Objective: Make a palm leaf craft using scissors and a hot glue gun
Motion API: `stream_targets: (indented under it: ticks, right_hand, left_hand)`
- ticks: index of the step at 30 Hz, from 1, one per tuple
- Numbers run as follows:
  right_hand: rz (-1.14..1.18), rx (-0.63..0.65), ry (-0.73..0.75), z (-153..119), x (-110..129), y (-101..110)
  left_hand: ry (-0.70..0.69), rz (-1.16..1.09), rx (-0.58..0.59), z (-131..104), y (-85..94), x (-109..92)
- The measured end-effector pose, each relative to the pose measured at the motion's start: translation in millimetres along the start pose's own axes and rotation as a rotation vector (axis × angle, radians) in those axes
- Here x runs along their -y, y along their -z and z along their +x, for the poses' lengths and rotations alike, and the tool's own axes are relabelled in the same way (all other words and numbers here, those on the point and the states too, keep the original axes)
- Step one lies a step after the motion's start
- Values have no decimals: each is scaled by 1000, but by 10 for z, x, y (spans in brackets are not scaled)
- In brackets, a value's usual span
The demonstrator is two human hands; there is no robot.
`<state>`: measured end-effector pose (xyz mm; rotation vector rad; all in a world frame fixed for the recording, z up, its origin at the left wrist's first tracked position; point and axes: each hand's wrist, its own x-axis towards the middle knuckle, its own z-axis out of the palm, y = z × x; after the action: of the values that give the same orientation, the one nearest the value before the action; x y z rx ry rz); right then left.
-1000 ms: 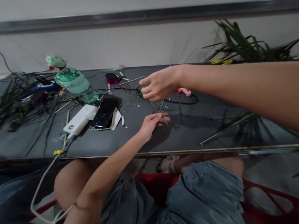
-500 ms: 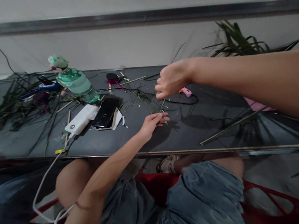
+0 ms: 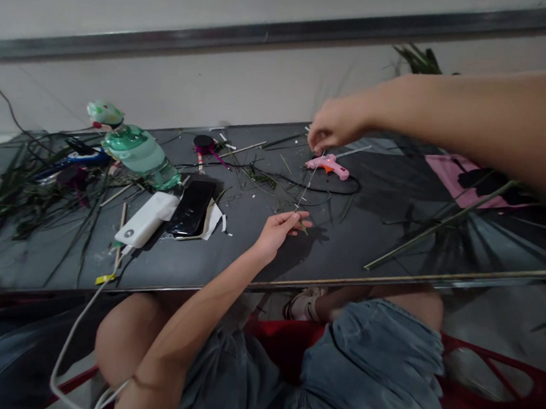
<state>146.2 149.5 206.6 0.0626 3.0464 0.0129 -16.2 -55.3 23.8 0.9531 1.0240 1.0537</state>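
Low over the grey table (image 3: 231, 251), my left hand (image 3: 280, 231) pinches a thin stem (image 3: 307, 185) between thumb and fingertips, with a small green tip poking out past the fingers. Up and to the right of it, my right hand (image 3: 333, 128) is closed near the stem's upper end; motion blurs it, and the stem seems to run up into its fingers. Just below my right hand, a pink glue gun (image 3: 330, 165) lies on the table with its black cord trailing.
Left of my hands are a black phone (image 3: 192, 207), a white power bank (image 3: 146, 221), a green bottle (image 3: 139, 153) and a pile of leaves (image 3: 19, 191). A long green stalk (image 3: 436, 229) and a pink sheet (image 3: 449, 177) lie on the right.
My right hand has moved up and to the right, away from my left hand, uncovering more of the glue gun and a longer stretch of stem. My left hand has barely moved.
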Motion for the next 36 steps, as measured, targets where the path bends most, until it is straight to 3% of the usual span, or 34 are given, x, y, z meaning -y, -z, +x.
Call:
stream_targets:
  ticks: [4, 9, 11, 12, 15, 16, 20, 24, 26, 28, 31, 34, 36]
  right_hand:
    - [181, 197, 30, -62, -92, 83]
    - [389, 307, 148, -124, 181, 262]
    - [449, 236, 176, -178, 270, 150]
    - [455, 126, 121, -214, 292, 48]
    - [390, -293, -195, -321, 265, -325]
    - [375, -337, -237, -343, 232, -429]
    - [359, -268, -231, -320, 42, -574]
    - [358, -196, -247, -209, -137, -391]
    - [217, -229, -262, -162, -145, -247]
    - [-119, -367, -300, -122, -19, -130]
    - [-560, -658, -460, -48, 462, -183]
    - [-358, -1048, -721, 74, 1092, -641]
    - [-68, -1179, -720, 170, 1432, -1051]
  left_hand:
    - [2, 28, 43, -21, 19, 6]
    - [-27, 80, 40, -41, 10, 7]
    - [-37, 94, 29, -40, -3, 11]
    - [-39, 95, 19, -36, -8, 15]
    - [-46, 78, -36, -19, -9, 27]
    - [-47, 71, -55, -13, -6, 31]
    - [-42, 50, -76, -3, 7, 33]
    - [-37, 36, -73, -9, 5, 20]
    - [-35, 28, -88, -11, 5, 11]
    - [-44, 14, -118, -14, 10, 0]
    - [-102, -25, -169, -21, 22, -10]
    - [-184, -55, -195, -23, 35, 2]
    - [-238, -72, -204, -14, 43, 24]
